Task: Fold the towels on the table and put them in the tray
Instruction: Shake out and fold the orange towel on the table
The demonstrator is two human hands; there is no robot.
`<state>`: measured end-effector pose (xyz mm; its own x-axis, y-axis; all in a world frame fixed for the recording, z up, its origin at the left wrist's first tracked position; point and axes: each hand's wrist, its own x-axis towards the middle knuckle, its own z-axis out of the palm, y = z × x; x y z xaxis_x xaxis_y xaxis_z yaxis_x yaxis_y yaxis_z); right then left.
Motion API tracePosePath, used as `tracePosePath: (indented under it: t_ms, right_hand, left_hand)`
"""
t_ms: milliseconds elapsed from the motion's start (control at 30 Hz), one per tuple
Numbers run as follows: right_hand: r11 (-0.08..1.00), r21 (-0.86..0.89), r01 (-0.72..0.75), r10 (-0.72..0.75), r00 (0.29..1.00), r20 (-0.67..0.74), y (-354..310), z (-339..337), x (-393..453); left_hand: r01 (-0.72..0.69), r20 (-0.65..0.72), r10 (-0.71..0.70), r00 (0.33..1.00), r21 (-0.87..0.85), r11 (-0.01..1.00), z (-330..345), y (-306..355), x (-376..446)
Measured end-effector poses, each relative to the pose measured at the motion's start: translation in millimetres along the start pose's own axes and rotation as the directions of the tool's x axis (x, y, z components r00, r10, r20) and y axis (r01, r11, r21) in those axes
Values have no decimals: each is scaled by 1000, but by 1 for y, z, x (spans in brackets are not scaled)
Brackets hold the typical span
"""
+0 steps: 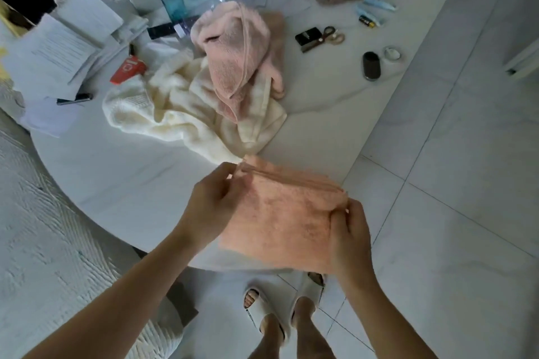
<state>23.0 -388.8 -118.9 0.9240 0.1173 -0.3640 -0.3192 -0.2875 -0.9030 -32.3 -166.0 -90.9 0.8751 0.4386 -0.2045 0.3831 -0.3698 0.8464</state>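
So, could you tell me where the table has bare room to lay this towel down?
Bare tabletop lies left of the held peach towel, below the cream towel. Another patch lies between the pink towel and scissors. The papers corner is crowded.

scissors (331,35) lie on the table well beyond the hands, beside a black case (308,37). papers (55,49) stacked far to the left. battery (366,21) and tape roll (392,53) beyond right.
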Motion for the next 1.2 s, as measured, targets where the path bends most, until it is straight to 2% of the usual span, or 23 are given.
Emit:
tracePosePath:
  t_ms: [67, 133, 200, 300, 400, 500, 667, 767, 833, 967, 1033, 1133, 1200]
  right_hand:
    - [988, -32, -148, 148, 989, -6, -1, -3, 27]
    - [974, -58, -218, 220, 975, 27, -2, -3, 43]
    - [975, -155, -161, 173, 983, 63, -5, 1, 51]
    - [943, -329, -43, 71, 995, 75, -6, 5, 57]
    - [961, -251, -116, 124, 992, 14, 3, -1, 60]
    - [958, -226, -177, 165, 984, -72, 11, 0, 58]
    - [948, -273, -166, 139, 984, -113, 14, 10, 60]
    - [951, -306, -30, 7, 997, -75, 8, 6, 63]
    - [948, -314, 44, -76, 993, -89, 0, 7, 68]
    - [918, -396, 2, -30, 998, -63, 0, 16, 86]
    - [921, -389, -11, -12, 998, -57, 3, 17, 87]
    - [946, -323, -1, -9, 1000, -29, 3, 11, 76]
    - [964, -254, -75, 84, 996, 27, 4, 5, 68]
  left_hand:
    - [85, -18, -84, 996, 121, 989, 22, -3, 36]
    - [173, -78, -161, 984, 192, 966, 36, -15, 57]
    - [223, -135, -200, 971, 187, 957, 42, -24, 60]
    - [154, -157, -132, 979, 137, 979, 46, -30, 49]
    - [44, -81, -33, 996, 130, 991, 43, -33, 45]
    - [-32, -70, 54, 996, 277, 960, 47, -36, 47]
    - [28, -234, 35, 972, 258, 966, 65, -37, 44]
    - [7, -311, 36, 950, 139, 990, 60, -33, 43]
    - [2, -378, 51, 925, 139, 990, 56, -33, 46]
    - [133, -314, -68, 947, 188, 973, 61, -36, 55]
    - [170, -324, -88, 942, 234, 957, 62, -39, 56]
    - [227, -332, -173, 927, 133, 965, 58, -39, 48]
    - [292, -242, -264, 934, 86, 953, 54, -43, 36]
